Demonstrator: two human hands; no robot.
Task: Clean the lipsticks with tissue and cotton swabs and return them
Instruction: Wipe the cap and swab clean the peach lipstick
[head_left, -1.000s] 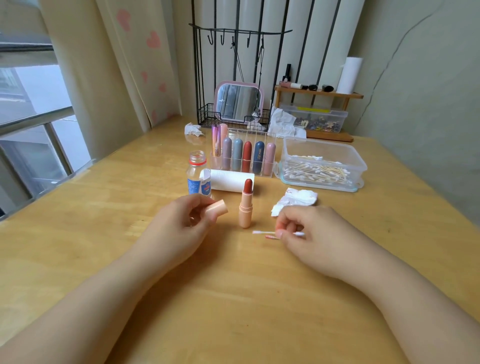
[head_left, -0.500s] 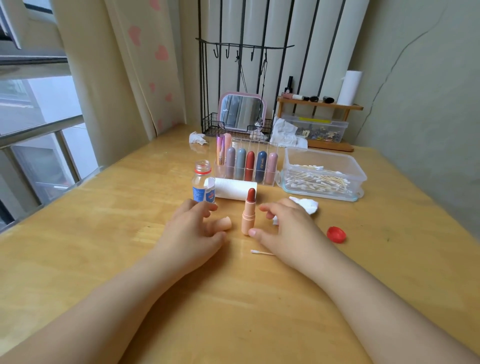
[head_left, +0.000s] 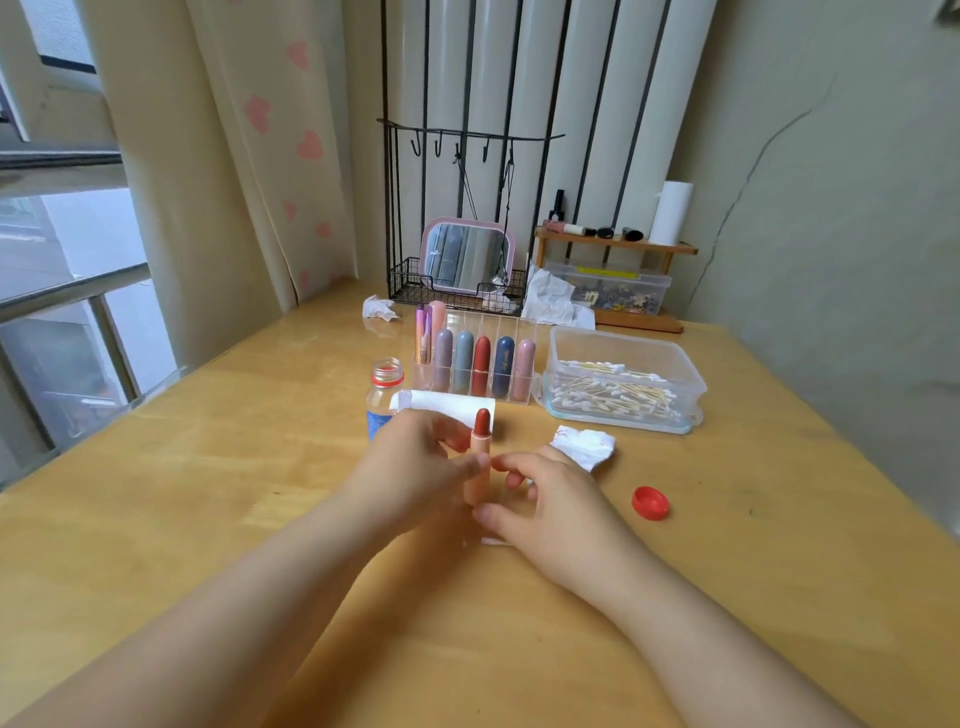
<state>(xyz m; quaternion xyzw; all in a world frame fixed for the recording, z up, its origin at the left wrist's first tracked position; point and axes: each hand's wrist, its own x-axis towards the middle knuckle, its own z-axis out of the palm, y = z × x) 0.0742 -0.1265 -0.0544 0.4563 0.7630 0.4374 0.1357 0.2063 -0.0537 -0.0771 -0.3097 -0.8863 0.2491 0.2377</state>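
Two hands meet at uncapped lipstick (head_left: 479, 457), upright on bench (head_left: 208, 519) centre. Left hand (head_left: 415, 467) and right hand (head_left: 545, 499) both pinch tube. Organizer (head_left: 475, 364) at 12 o'clock. Best: steady base, lower cap straight, avoid touching bullet.

The uncapped lipstick (head_left: 479, 452) had a brick-red bullet in a peach-pink tube, and the capped ones in the clear organiser (head_left: 522, 358) ran mauve, grey-blue, red, navy and dusty pink. A red bottle cap (head_left: 650, 503) lay on the honey-yellow wooden table (head_left: 208, 467). The cream curtain (head_left: 270, 130) carried pink hearts.
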